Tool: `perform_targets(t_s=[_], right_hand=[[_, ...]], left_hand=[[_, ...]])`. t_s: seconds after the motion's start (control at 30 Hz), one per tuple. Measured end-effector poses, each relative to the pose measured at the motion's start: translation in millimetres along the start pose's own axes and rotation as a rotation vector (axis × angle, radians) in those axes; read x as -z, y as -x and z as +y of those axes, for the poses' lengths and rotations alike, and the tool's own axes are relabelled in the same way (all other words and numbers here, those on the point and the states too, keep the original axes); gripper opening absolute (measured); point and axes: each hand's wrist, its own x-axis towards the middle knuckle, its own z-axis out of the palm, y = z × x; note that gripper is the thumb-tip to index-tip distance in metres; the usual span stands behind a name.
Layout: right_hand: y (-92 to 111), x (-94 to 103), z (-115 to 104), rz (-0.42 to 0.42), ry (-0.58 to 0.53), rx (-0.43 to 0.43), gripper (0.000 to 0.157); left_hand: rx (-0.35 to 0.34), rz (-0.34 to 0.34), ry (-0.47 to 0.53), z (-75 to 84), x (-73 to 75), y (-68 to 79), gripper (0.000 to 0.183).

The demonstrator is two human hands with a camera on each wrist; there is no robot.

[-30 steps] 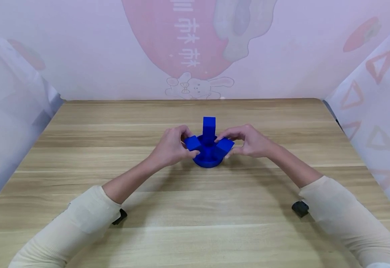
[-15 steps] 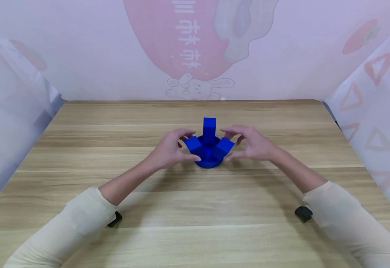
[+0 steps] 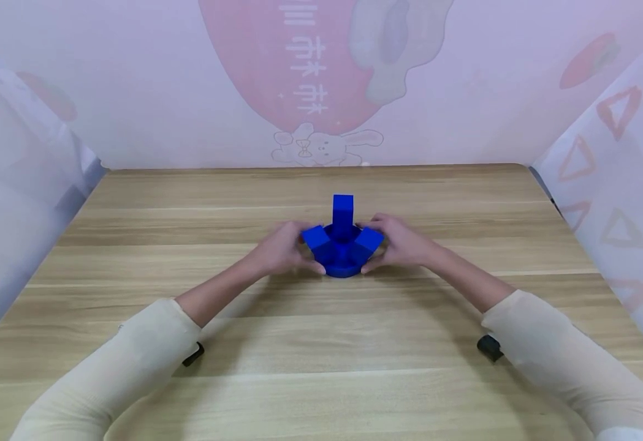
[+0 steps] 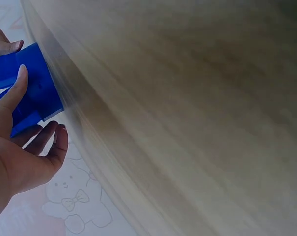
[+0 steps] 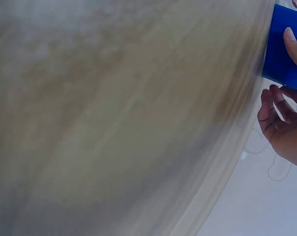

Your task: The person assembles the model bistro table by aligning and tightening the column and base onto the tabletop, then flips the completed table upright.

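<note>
A blue round stand (image 3: 342, 271) with a dish-like base and three square-ended prongs rises from the middle of the table in the head view. The prongs splay outward, one at the back and one to each side. My left hand (image 3: 284, 250) holds it from the left, low beneath the side prong, its thumb along the front of the base. From the right, my right hand (image 3: 401, 244) grips the base in mirror fashion. Both wrist views show a thumb lying on the blue wall (image 4: 42, 91) (image 5: 280, 54); the other fingers curve behind, partly hidden.
The wood-grain table (image 3: 321, 343) extends on all sides of the stand. A printed pale curtain (image 3: 161, 92) stands behind its far edge, with more sheeting at left and right. Black wrist pieces (image 3: 489, 348) show under the beige sleeves (image 3: 553, 349).
One second ago both hands were at the side prongs. Half a second ago their fingers were spread around them; now both hands sit lower and closed in on the base. The stand stays in place.
</note>
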Motion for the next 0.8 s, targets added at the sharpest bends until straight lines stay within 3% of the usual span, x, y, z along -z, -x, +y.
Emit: perform_targets(t_s=[0.1,0.8], right_hand=[[-1.4,-1.7,0.0,-0.006,-0.011,-0.015,0.086],[-3.2,-3.4,1.0,-0.007,-0.102,-0.027,0.076]], left_hand=[[0.008,-0.005,-0.004,-1.2,-1.1,-1.1,0.044],[-0.012,0.030,-0.027,-1.9,-4.2,-1.8,0.040]])
